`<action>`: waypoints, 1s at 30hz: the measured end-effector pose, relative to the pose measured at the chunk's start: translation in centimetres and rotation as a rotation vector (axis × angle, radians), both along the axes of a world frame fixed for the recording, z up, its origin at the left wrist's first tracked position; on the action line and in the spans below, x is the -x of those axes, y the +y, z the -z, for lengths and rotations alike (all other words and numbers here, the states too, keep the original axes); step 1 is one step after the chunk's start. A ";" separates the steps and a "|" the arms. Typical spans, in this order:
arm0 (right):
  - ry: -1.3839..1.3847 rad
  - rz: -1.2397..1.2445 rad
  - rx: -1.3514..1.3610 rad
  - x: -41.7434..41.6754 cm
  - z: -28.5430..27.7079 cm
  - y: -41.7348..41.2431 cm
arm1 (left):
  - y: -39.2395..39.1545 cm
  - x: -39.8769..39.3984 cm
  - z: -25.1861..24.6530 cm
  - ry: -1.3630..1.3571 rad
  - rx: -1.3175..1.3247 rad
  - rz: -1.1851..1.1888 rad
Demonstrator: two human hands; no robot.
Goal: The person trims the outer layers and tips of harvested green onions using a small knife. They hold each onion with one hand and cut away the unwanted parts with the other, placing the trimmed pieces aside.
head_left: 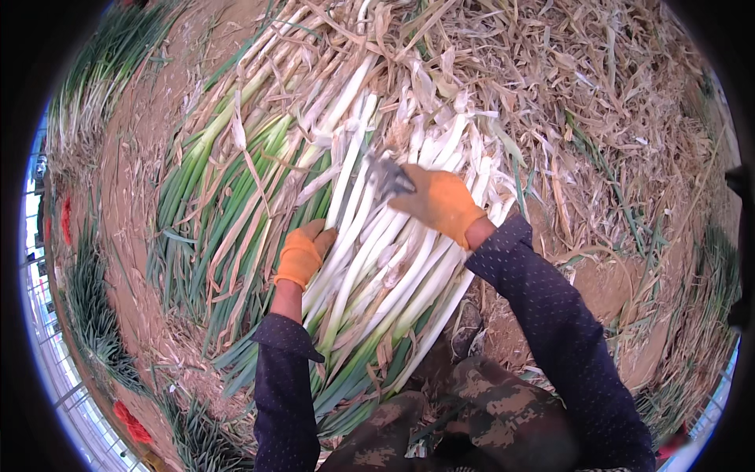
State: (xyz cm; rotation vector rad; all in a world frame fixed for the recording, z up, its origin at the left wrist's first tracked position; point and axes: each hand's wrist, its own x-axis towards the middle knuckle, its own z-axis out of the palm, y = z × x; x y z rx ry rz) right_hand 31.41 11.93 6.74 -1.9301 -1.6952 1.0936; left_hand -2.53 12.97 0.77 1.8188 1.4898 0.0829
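My left hand, in an orange work glove with dark fingertips, rests at the left edge of a pile of peeled white leeks or large green onions, its fingers against a white stalk. Gloved the same way, my right hand lies over the upper part of the stalks. Its fingertips are blurred and dark, and whether they grip anything cannot be told. Unpeeled stalks with green leaves and dry brown husks lie to the left and above.
Dry husks are heaped at the upper right. Bundles of green onions lie at the upper left, more at the lower left. Red twine is on the soil. My camouflage-clad knees are at the pile's lower edge.
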 end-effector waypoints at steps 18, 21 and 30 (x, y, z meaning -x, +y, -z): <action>-0.132 -0.050 0.058 -0.9 0.3 -1.1 | -1.0 -1.4 0.6 0.136 -0.102 -0.013; -0.152 -0.183 0.048 -0.7 0.7 -1.0 | -1.3 -1.3 1.3 0.146 -0.184 0.015; -0.187 0.017 0.015 -2.7 1.0 1.5 | -2.5 -1.5 1.9 0.171 -0.278 0.053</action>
